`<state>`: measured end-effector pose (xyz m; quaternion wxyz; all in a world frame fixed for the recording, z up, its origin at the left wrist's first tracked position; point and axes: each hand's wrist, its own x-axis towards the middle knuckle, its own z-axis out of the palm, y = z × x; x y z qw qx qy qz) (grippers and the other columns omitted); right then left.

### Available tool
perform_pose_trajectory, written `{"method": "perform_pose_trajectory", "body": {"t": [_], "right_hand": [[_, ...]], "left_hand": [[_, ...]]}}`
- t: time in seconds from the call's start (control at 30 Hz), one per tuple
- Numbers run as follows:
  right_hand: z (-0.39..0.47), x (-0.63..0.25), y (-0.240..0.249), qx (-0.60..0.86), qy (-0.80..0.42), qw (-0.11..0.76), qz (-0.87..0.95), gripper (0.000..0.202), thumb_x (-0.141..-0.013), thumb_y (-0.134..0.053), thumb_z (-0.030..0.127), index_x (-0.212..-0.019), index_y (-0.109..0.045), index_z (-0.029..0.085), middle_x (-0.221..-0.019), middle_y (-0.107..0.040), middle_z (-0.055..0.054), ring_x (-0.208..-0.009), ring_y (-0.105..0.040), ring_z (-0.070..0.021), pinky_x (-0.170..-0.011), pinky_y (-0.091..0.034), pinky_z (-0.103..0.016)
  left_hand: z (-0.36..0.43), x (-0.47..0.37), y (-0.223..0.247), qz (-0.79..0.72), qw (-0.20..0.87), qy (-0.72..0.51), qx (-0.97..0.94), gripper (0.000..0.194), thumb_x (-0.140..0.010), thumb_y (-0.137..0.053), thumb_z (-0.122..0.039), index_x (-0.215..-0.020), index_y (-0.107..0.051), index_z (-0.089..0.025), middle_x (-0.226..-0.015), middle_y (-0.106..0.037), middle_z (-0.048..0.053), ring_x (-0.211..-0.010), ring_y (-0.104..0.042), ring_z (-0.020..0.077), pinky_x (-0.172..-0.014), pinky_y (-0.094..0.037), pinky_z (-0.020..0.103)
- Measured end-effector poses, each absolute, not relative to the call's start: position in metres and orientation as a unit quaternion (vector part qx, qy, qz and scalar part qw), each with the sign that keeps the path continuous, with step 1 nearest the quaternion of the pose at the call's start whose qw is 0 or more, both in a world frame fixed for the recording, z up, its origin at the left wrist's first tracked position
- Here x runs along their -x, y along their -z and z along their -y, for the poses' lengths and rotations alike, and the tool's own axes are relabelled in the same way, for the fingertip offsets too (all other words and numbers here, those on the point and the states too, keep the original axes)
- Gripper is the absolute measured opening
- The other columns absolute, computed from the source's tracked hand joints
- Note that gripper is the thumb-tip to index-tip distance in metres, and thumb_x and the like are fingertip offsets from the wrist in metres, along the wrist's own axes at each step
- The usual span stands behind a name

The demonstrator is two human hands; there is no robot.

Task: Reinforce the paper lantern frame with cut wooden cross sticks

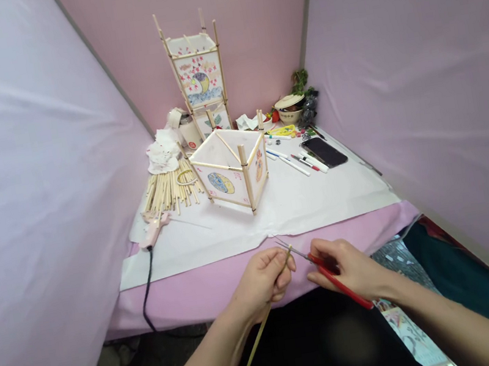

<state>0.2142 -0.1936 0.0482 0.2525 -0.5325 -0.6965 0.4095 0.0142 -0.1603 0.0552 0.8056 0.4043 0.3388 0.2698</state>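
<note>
Here's the thin stick [259, 336], held slantwise just in front of the table's near edge, its upper tip right beside the blades of the red-handled scissors [345, 288]; whether steel touches wood, I can't tell. The left hand [271, 274] has its fingers curled snugly round the stick near that tip, and the right hand [347, 262] has its fingers wrapped about the scissors' handles. Beyond them, on the white sheet [316, 196], stands a square lantern [234, 189] with painted panels. Left of it, there's a spread of cut sticks [160, 191] and a pink glue gun [153, 229]; over to the right, pens [292, 166] and a dark phone [325, 151]. Behind rises a taller lantern [201, 80], with a lidded pot [292, 115] farther right.
</note>
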Motion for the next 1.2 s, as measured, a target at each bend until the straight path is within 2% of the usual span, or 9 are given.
{"method": "perform_pose_trajectory", "body": {"t": [0.13,0.4,0.47,0.53,0.63,0.8,1.0,1.1,1.2], "right_hand": [[0.193,-0.209,-0.049,0.54,-0.387,0.244,0.707,0.027,-0.08,-0.061,0.034,-0.073,-0.038,0.021,-0.063,-0.043,0.007,-0.056,-0.036,-0.0094,-0.052,-0.03,-0.023],[0.197,-0.216,-0.04,0.542,-0.385,0.232,0.71,0.026,-0.086,-0.053,0.037,-0.07,-0.04,0.02,-0.056,-0.042,0.006,-0.052,-0.032,-0.009,-0.049,-0.028,-0.023],[0.196,-0.217,-0.038,0.55,-0.386,0.235,0.703,0.028,-0.086,-0.054,0.039,-0.07,-0.041,0.02,-0.056,-0.042,0.006,-0.052,-0.033,-0.0091,-0.049,-0.028,-0.023],[0.194,-0.218,-0.036,0.56,-0.38,0.237,0.697,0.029,-0.085,-0.055,0.04,-0.069,-0.041,0.02,-0.057,-0.043,0.006,-0.052,-0.034,-0.0093,-0.049,-0.028,-0.023],[0.193,-0.217,-0.035,0.564,-0.372,0.237,0.698,0.03,-0.085,-0.055,0.041,-0.069,-0.039,0.021,-0.056,-0.043,0.006,-0.052,-0.035,-0.0092,-0.049,-0.028,-0.023],[0.196,-0.22,-0.033,0.536,-0.373,0.249,0.715,0.028,-0.085,-0.054,0.036,-0.068,-0.039,0.021,-0.055,-0.039,0.006,-0.051,-0.031,-0.0087,-0.048,-0.026,-0.023],[0.199,-0.229,-0.031,0.488,-0.404,0.27,0.725,0.028,-0.084,-0.058,0.034,-0.068,-0.039,0.02,-0.056,-0.036,0.007,-0.052,-0.029,-0.0085,-0.049,-0.025,-0.022],[0.197,-0.231,-0.029,0.491,-0.422,0.271,0.712,0.029,-0.083,-0.059,0.035,-0.068,-0.038,0.021,-0.057,-0.035,0.007,-0.053,-0.029,-0.0088,-0.049,-0.026,-0.022],[0.196,-0.23,-0.027,0.529,-0.411,0.258,0.696,0.03,-0.083,-0.058,0.037,-0.068,-0.038,0.021,-0.057,-0.038,0.007,-0.053,-0.03,-0.0089,-0.049,-0.026,-0.022]], "left_hand": [[0.164,-0.017,-0.051,-0.378,0.754,-0.287,-0.454,0.028,-0.087,-0.054,-0.041,-0.074,-0.052,-0.016,-0.044,-0.036,-0.009,-0.034,-0.017,0.0029,-0.033,-0.014,0.016],[0.158,-0.01,-0.055,-0.338,0.814,-0.264,-0.392,0.03,-0.088,-0.053,-0.044,-0.076,-0.052,-0.016,-0.047,-0.034,-0.009,-0.038,-0.01,0.0026,-0.035,-0.007,0.017],[0.159,-0.014,-0.054,-0.369,0.777,-0.286,-0.421,0.029,-0.089,-0.05,-0.044,-0.084,-0.056,-0.015,-0.051,-0.042,-0.007,-0.037,-0.014,0.0026,-0.036,-0.01,0.017],[0.161,-0.017,-0.053,-0.412,0.701,-0.32,-0.486,0.025,-0.089,-0.051,-0.039,-0.088,-0.059,-0.015,-0.057,-0.049,-0.004,-0.04,-0.027,0.0031,-0.038,-0.018,0.016],[0.162,-0.02,-0.052,-0.44,0.626,-0.344,-0.543,0.02,-0.087,-0.055,-0.032,-0.079,-0.06,-0.014,-0.054,-0.047,-0.004,-0.046,-0.036,0.0042,-0.042,-0.025,0.014],[0.16,-0.012,-0.054,-0.366,0.779,-0.306,-0.406,0.025,-0.086,-0.056,-0.037,-0.077,-0.056,-0.014,-0.045,-0.037,-0.008,-0.034,-0.011,0.0018,-0.034,-0.007,0.016],[0.155,-0.002,-0.051,-0.202,0.928,-0.184,-0.253,0.02,-0.079,-0.066,-0.03,-0.074,-0.053,-0.015,-0.041,-0.026,-0.011,-0.035,-0.005,0.0028,-0.032,-0.004,0.014],[0.156,-0.007,-0.05,-0.225,0.908,-0.203,-0.29,0.022,-0.084,-0.06,-0.034,-0.074,-0.052,-0.016,-0.042,-0.028,-0.01,-0.036,-0.008,0.0034,-0.034,-0.007,0.015],[0.158,-0.013,-0.049,-0.354,0.777,-0.297,-0.428,0.022,-0.089,-0.052,-0.036,-0.08,-0.054,-0.016,-0.05,-0.041,-0.007,-0.038,-0.018,0.004,-0.037,-0.013,0.017]]}}
